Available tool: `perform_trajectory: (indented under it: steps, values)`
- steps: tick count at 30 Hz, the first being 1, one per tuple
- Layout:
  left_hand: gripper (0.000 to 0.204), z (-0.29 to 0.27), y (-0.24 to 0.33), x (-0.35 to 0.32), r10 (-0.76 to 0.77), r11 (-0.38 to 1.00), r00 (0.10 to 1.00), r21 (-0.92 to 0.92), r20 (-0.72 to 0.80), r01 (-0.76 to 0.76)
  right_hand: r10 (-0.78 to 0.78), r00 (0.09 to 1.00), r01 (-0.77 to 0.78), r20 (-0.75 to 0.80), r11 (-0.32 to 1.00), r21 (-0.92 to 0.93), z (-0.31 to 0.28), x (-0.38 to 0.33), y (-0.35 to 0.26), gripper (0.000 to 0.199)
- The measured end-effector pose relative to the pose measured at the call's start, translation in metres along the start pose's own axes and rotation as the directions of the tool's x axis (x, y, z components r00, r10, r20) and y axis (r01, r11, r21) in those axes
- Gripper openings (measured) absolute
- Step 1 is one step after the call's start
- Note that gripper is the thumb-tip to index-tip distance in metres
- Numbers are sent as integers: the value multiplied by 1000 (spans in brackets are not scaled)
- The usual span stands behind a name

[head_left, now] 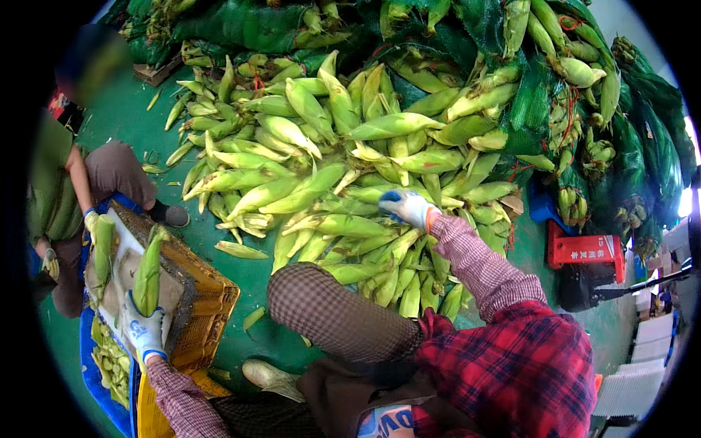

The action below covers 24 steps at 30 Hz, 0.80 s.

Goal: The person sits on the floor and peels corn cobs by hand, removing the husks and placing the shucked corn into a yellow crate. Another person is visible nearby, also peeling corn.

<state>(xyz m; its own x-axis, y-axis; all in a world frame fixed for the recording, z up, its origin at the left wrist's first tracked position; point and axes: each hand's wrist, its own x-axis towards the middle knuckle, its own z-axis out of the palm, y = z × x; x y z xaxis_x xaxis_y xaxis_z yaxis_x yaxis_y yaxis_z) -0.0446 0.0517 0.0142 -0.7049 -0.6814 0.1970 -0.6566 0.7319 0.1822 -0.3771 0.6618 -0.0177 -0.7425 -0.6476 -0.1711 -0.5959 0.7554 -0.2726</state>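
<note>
My left hand (144,327), in a white and blue glove, grips the lower end of an ear of corn (149,274) in its green husk. The ear stands nearly upright over a pale board (130,255) on a yellow crate (212,310). My right hand (410,208), gloved alike, is over the middle of a large heap of husked-in corn (303,193). Its fingers look curled, and whatever they hold, if anything, is hidden. Opposite me at the board, a co-worker's gloved hand (91,221) is at another ear of corn (104,248).
A blue bin (91,369) with husk pieces (111,365) stands beside the crate. Green mesh sacks (529,109) of corn are stacked behind and right of the heap. A red machine part (584,250) stands at the right. The co-worker's shoe (177,215) rests on the green floor.
</note>
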Motion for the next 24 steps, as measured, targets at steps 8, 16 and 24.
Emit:
perform_trajectory:
  steps: [8, 16, 24]
  values:
    - [69, -3, -5, 21, -70, 917, 967, 367, -246, 160, 501, 859, -471, -105, 854, 222, 65, -43, 39, 45]
    - [64, -15, 37, 7, 51, 998, 964, -16, -261, -57, 211, 945, -294, -249, 882, -369, 84, 63, 41, 57]
    - [58, -34, 66, -24, 136, 989, 966, -24, -218, -145, 203, 951, 6, 233, 742, -671, 109, 124, 7, 48]
